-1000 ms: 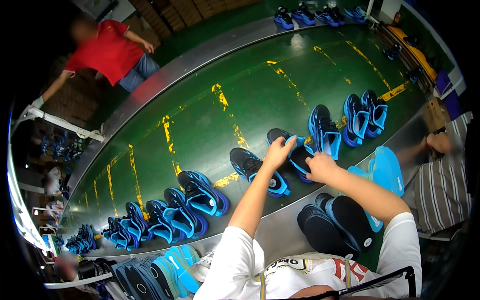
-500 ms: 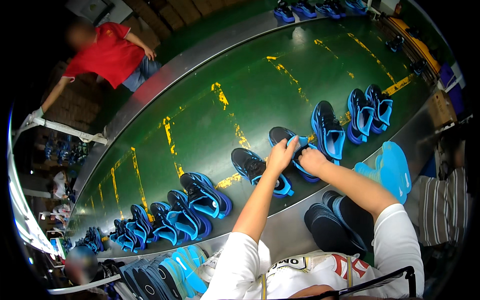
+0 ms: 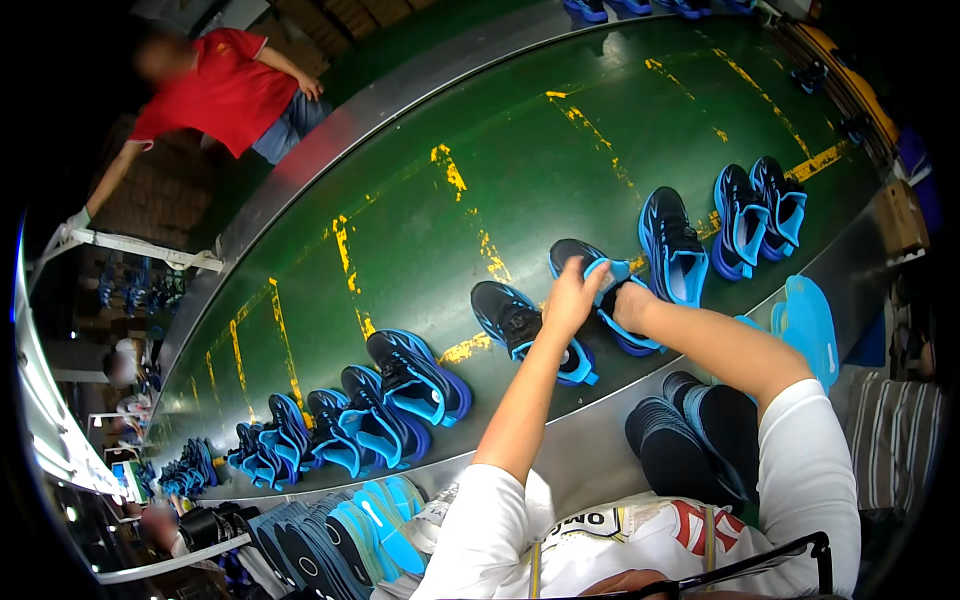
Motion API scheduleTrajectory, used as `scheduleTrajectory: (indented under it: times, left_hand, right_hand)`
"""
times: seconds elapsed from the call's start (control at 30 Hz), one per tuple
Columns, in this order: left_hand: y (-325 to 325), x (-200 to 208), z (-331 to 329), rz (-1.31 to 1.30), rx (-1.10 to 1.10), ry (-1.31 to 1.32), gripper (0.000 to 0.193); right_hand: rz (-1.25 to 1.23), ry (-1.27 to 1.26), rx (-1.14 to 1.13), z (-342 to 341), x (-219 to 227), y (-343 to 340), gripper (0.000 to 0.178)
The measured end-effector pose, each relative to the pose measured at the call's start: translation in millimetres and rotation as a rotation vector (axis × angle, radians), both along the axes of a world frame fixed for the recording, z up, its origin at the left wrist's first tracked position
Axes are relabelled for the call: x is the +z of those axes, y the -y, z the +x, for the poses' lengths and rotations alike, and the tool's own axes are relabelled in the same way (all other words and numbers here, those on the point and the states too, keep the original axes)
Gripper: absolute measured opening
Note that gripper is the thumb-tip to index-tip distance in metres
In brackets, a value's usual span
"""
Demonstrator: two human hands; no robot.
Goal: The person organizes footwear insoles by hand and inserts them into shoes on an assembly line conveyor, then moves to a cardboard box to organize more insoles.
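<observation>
A black sneaker with a blue lining and blue sole stands on the green belt in front of me. My left hand grips its upper near the tongue, thumb raised and fingers partly blurred. At the same shoe's opening is my right hand, its fingers reaching inside and hidden from view. Just left of my left wrist stands another black and blue sneaker, with a white patch inside its heel. To the right of my hands a similar sneaker stands upright, untouched.
More sneakers line the belt's near edge on both sides. Black insoles and light-blue insoles lie on the metal ledge at right; further insole stacks are at lower left. A person in a red shirt stands across the belt.
The view has shifted slightly, moving the scene within the picture. My right hand has gone deeper into the shoe's opening; my left hand keeps its grip on the upper.
</observation>
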State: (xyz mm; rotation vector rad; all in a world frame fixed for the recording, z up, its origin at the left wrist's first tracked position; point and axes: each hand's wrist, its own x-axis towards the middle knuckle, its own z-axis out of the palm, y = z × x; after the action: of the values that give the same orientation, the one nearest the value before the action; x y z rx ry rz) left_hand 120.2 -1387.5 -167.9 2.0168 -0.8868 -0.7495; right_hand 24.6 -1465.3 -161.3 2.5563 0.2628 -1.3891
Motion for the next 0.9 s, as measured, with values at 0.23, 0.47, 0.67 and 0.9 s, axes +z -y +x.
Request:
scheduleTrajectory:
  times: [0.23, 0.47, 0.67, 0.9]
  left_hand:
    - [-4, 5, -7, -0.221, -0.122, 0.785, 0.022]
    - [4, 19, -6, -0.132, -0.352, 0.714, 0.031]
    - [-21, 26, -19, -0.056, -0.314, 0.745, 0.029]
    - [-42, 26, -34, -0.069, -0.333, 0.917, 0.017]
  right_hand:
    - [0.308, -0.042, -0.275, -13, 58, 6, 0.046]
    - [0.380, 0.277, -0.383, -49, 42, 3, 0.046]
    - [0.390, 0.482, -0.596, -95, 81, -8, 0.028]
    - [0.327, 0.346, -0.526, -100, 86, -15, 0.029]
